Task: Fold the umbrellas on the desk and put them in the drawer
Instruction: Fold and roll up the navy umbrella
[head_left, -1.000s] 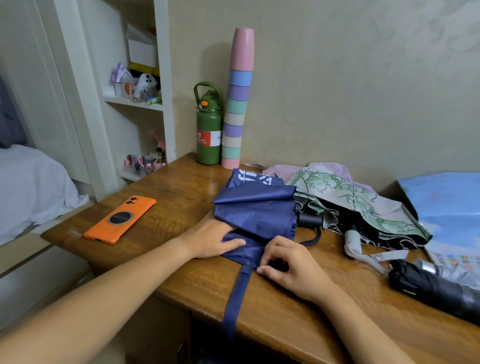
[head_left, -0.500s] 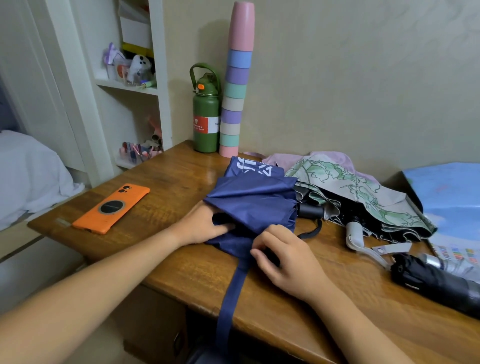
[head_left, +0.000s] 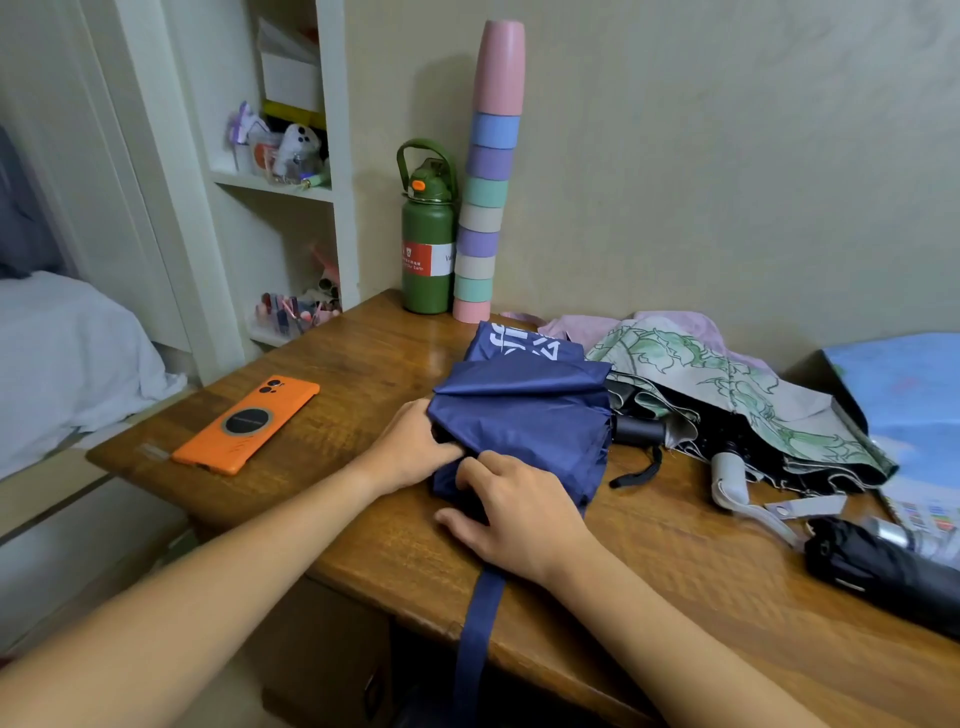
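Note:
A navy blue umbrella lies half collapsed on the wooden desk, its black handle pointing right and its blue strap hanging over the front edge. My left hand grips the canopy's left fold. My right hand presses and pinches the fabric at the near end. To the right lies a loose floral green and pink umbrella with a grey handle. A rolled black umbrella rests at the far right.
An orange phone lies on the desk's left part. A green bottle and a tall stack of pastel cups stand at the back by the wall. A blue box sits at the right. Shelves and a bed are at the left.
My right hand has moved up onto the blue canopy and my left hand has closed on its left fold; the fabric is gathered tighter. The camera has shifted slightly.

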